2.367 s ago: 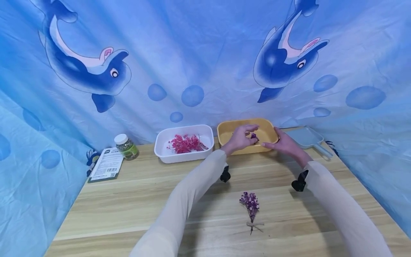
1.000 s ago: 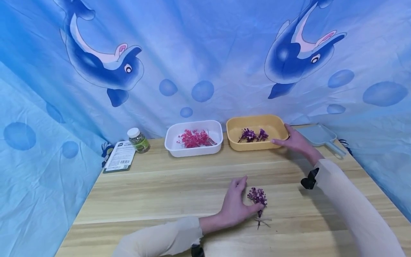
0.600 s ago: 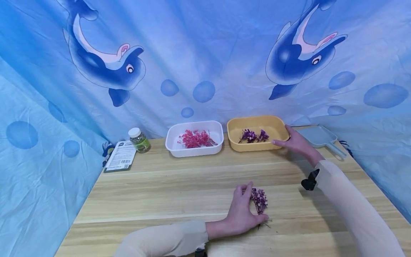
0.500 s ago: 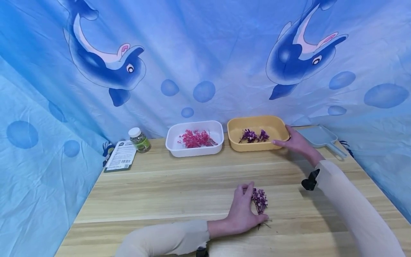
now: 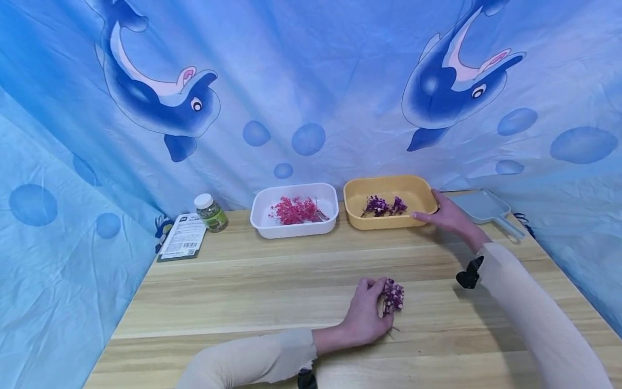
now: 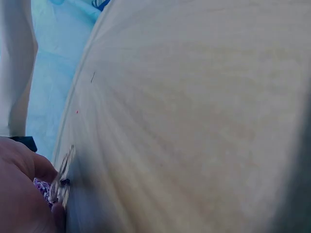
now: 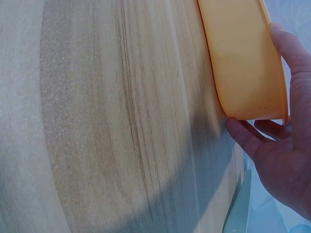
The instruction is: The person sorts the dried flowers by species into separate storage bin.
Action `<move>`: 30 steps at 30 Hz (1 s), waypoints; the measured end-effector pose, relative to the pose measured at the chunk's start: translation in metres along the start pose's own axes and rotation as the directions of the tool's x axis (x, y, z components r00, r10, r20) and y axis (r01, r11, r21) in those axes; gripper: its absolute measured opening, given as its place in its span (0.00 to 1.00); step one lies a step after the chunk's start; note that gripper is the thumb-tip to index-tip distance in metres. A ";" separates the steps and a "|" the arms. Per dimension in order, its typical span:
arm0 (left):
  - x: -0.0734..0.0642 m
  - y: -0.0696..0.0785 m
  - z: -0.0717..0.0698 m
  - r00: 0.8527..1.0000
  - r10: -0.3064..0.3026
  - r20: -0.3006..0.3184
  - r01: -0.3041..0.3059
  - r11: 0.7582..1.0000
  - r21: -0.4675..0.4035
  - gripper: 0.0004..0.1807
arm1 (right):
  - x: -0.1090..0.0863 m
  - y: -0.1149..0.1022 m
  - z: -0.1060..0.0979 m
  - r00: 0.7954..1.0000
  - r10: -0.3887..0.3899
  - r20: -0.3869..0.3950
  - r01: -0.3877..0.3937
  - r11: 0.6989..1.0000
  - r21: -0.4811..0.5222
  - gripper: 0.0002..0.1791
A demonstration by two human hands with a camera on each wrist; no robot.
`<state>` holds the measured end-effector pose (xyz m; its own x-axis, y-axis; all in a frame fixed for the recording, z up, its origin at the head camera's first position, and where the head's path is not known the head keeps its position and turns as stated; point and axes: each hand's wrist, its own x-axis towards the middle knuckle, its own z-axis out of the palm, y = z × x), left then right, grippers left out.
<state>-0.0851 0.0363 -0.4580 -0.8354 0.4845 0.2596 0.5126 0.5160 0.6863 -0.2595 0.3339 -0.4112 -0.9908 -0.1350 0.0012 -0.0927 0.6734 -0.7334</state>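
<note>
In the head view my left hand (image 5: 366,319) pinches a small bunch of purple dried flowers (image 5: 393,296) between thumb and fingers, low over the table. The left wrist view shows the twine (image 6: 61,179) tied round its stems, with purple blooms (image 6: 43,188) partly hidden by the hand. My right hand (image 5: 449,216) grips the right end of a yellow tray (image 5: 413,197), its thumb at the front corner. More purple dried flowers (image 5: 376,205) lie inside, in two clumps. Close up in the right wrist view, fingers span the end of the yellow tray (image 7: 248,63).
Left of the yellow tray is a white tray (image 5: 262,227) with pink dried flowers (image 5: 296,210). A lidded jar (image 5: 212,213) and a printed packet (image 5: 182,237) are at the back left. At the back right lies a pale dustpan (image 5: 481,205). A dolphin curtain (image 5: 311,81) hangs behind the wooden table.
My left hand has left the yellow tray, come down to the purple bunch on the table and closed on its stems, shifting it slightly. The right hand stays on the tray.
</note>
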 end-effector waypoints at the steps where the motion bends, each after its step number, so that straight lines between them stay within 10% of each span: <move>1: 0.001 -0.002 -0.001 1.000 0.015 -0.009 -0.015 1.000 -0.004 0.41 | 0.000 0.000 0.000 1.000 0.002 0.000 -0.002 1.000 0.002 0.63; 16: 0.015 -0.014 -0.012 0.999 -0.011 0.036 0.021 0.960 -0.278 0.40 | 0.003 0.004 0.000 1.000 -0.005 -0.004 0.005 1.000 -0.004 0.64; 30: 0.047 -0.019 -0.037 0.998 0.027 0.054 -0.008 0.946 -0.325 0.44 | 0.002 0.004 0.000 1.000 -0.011 -0.005 0.011 1.000 0.009 0.63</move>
<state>-0.1410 0.0230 -0.4335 -0.8095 0.5356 0.2407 0.4265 0.2547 0.8679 -0.2620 0.3364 -0.4145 -0.9903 -0.1386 0.0126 -0.1025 0.6651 -0.7397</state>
